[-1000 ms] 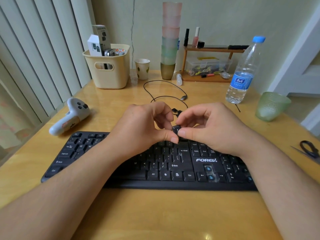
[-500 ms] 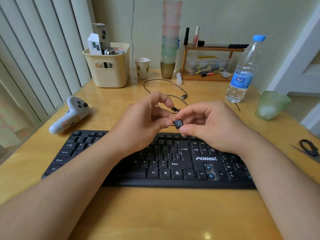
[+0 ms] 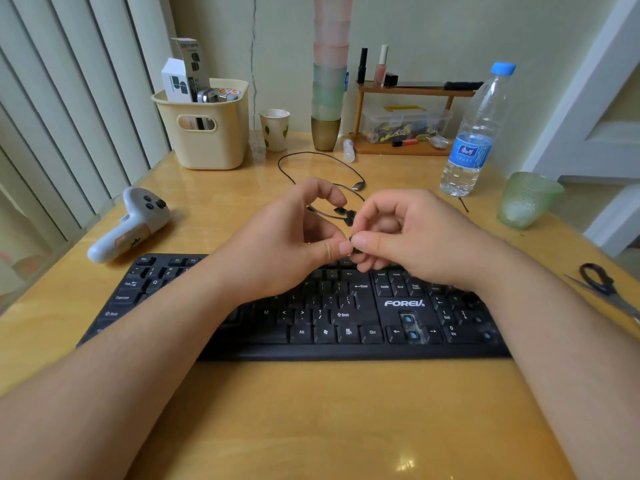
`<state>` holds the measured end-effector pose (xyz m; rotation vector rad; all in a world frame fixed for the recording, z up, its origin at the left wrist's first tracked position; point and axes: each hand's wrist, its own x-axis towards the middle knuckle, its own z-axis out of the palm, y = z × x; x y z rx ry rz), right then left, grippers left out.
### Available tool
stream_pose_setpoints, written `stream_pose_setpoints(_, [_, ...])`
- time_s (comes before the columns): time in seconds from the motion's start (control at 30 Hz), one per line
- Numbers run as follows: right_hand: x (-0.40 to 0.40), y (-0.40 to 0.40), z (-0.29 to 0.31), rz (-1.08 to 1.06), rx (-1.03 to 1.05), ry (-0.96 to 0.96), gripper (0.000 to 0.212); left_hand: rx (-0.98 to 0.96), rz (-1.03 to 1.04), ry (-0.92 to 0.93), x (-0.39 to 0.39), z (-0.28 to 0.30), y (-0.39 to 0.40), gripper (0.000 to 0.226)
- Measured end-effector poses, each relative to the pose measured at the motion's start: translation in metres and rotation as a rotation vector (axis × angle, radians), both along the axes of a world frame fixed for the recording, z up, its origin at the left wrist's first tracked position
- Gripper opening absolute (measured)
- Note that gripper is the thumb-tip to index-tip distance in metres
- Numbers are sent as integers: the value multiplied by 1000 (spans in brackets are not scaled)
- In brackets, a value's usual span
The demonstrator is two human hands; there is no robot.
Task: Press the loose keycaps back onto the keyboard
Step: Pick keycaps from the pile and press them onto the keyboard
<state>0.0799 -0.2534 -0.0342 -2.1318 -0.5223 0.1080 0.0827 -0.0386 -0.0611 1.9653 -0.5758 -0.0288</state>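
**One keycap pinched between both hands, above the keyboard's top row**

While the white controller lies idle at the far left of the table, the cream basket behind it holds upright cartons and a few small tins. A paper cup stands just right of it; I cannot tell whether it holds anything.

The left hand comes in over the keyboard with thumb and forefinger curled, and its grip meets that of the right hand on a small black keycap — mostly hidden by the fingertips, held in the air above the keyboard's upper rows. Each hand pinches it from one side. Two more loose keycaps seem to lie on the table just beyond, by the cable.

The cap should be very light, hard plastic and a little slick, so it is best taken by its side walls, top face up, and pushed straight down. Tilted, it would likely not seat. Bare blue switches show at the arrow cluster, so open sockets remain.

Further right, a tall stack of tumblers rises at the wall. A clear lidded box under the small shelf holds mixed coloured bits, the water bottle is partly full, the green glass looks empty, and scissors lie at the edge.
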Motion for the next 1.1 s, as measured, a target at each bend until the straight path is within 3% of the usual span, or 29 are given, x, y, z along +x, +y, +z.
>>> stream_pose_setpoints(0.2, [-16, -8, 32, 57, -444, 43, 8, -52, -104, 76, -15, 1, -17, 46])
stream_pose_setpoints(0.3, [-25, -17, 42, 5, -623, -45, 8, -26, -160, 75, -24, -1, -28, 45])
stream_pose_setpoints(0.4, [-31, -26, 37, -65, -636, 75, 8, 113, -186, -19, -29, -3, -32, 40])
stream_pose_setpoints(0.53, [-35, -31, 16, -117, -655, 226, 7, 379, -118, -296, -28, -3, -27, 34])
stream_pose_setpoints(0.9, [-46, -28, 0, -178, -629, 286, 12, 394, -101, -360, -20, -8, -22, 35])
stream_pose_setpoints(1.1, [-47, -24, 3, -164, -686, 281, 11, 464, -196, -478, -21, -16, -30, 20])
